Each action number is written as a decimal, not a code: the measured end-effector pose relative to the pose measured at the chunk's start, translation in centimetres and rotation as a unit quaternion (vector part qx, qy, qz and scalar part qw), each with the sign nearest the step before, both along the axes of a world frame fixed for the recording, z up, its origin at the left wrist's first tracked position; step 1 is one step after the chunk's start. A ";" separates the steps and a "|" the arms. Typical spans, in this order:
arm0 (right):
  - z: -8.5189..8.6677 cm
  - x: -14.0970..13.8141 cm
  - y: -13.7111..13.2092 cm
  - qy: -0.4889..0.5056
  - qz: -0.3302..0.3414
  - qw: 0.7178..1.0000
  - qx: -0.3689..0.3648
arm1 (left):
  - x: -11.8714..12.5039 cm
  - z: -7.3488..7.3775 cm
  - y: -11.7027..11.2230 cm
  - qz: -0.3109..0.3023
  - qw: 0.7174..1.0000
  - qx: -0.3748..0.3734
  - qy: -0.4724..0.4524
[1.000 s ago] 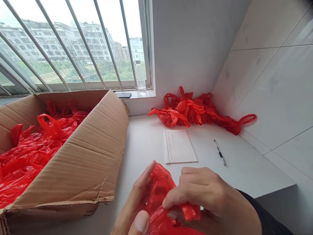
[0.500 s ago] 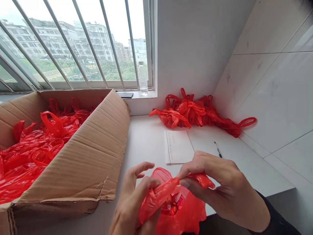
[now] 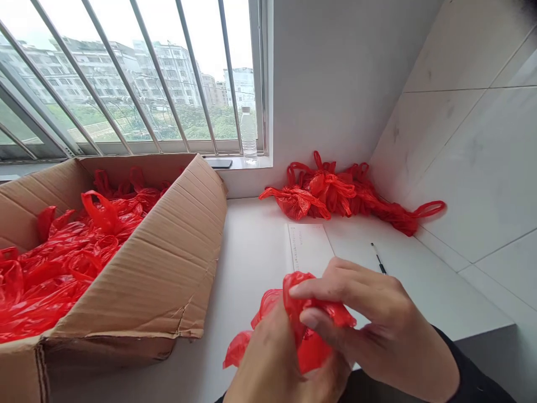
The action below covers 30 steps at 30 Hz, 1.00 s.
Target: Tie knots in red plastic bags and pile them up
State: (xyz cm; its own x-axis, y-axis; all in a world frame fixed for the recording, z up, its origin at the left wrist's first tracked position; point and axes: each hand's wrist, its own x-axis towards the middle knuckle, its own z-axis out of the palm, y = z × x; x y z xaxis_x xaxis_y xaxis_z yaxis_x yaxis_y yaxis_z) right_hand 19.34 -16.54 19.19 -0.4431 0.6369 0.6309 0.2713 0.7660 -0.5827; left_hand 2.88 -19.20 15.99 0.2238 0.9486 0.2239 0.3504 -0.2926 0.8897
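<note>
Close to me at the table's front edge, a thin red plastic bag (image 3: 314,352) is bunched between both hands. My left hand (image 3: 277,358) wraps round its gathered part from below, most of its fingers hidden behind the back of the hand. Thumb and forefinger of my right hand (image 3: 361,308) pinch the top of the bag. A loose red flap pokes out to the left of my left hand. The bag's contents are almost wholly covered.
A cardboard box (image 3: 146,274) full of red plastic bags (image 3: 84,246) stands on the left. More knotted red bags (image 3: 327,190) lie against the wall. A notebook (image 3: 310,243) and pen (image 3: 380,260) rest on the white table (image 3: 255,240). On the sill stands a bottle (image 3: 249,137).
My left hand has come right and closed round the bag, its fingers no longer spread. The bag's opening, which showed small red items, is now bunched up and mostly covered.
</note>
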 end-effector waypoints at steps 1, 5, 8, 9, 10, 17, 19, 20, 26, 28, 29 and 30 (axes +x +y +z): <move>0.0 -0.1 -0.1 0.003 0.016 1.000 0.002 | 0.1 -0.2 0.0 -0.001 1.000 -0.013 0.013; -0.2 0.5 0.2 0.011 -0.006 1.000 -0.029 | -0.3 -0.2 0.1 -0.018 0.994 -0.107 0.007; -0.9 1.0 1.2 -0.006 -0.009 0.992 -0.125 | -0.7 0.2 0.3 -0.039 0.985 -0.168 0.003; -1.2 1.1 1.6 -0.008 0.004 0.986 -0.167 | -0.8 0.2 0.3 -0.046 0.983 -0.178 0.001; -1.5 1.1 2.0 -0.005 0.013 0.979 -0.205 | -1.0 0.1 0.4 -0.053 0.981 -0.186 -0.002; -3.0 1.4 2.4 0.059 -0.012 0.951 -0.302 | -2.4 -1.9 2.7 -0.014 0.944 -0.279 -0.176; -3.0 1.5 1.8 0.038 0.006 0.952 -0.305 | -2.7 -2.3 3.4 -0.028 0.929 -0.280 -0.241; -3.1 1.5 1.6 0.017 0.028 0.950 -0.310 | -2.8 -2.4 3.5 -0.040 0.926 -0.269 -0.261; -4.4 1.3 1.7 -0.024 0.040 0.956 -0.288 | -3.1 -1.5 2.8 -0.128 0.941 -0.231 -0.211; -5.0 1.2 2.1 -0.020 0.041 0.961 -0.274 | -3.1 -1.3 2.5 -0.135 0.942 -0.229 -0.205; -5.4 1.0 2.3 -0.022 0.058 0.957 -0.282 | -3.1 -1.3 2.4 -0.137 0.945 -0.221 -0.197; -5.6 0.8 2.4 -0.021 0.074 0.951 -0.299 | -3.1 -1.4 2.4 -0.132 0.952 -0.205 -0.186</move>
State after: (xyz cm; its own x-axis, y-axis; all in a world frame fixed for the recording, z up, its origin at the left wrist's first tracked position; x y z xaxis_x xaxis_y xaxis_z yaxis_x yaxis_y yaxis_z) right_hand 20.14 -14.12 13.55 -0.5723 0.8050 0.1563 0.2184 0.3334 -0.9172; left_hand -0.24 -16.84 14.56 0.4444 0.8948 -0.0429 -0.0491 0.0722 0.9962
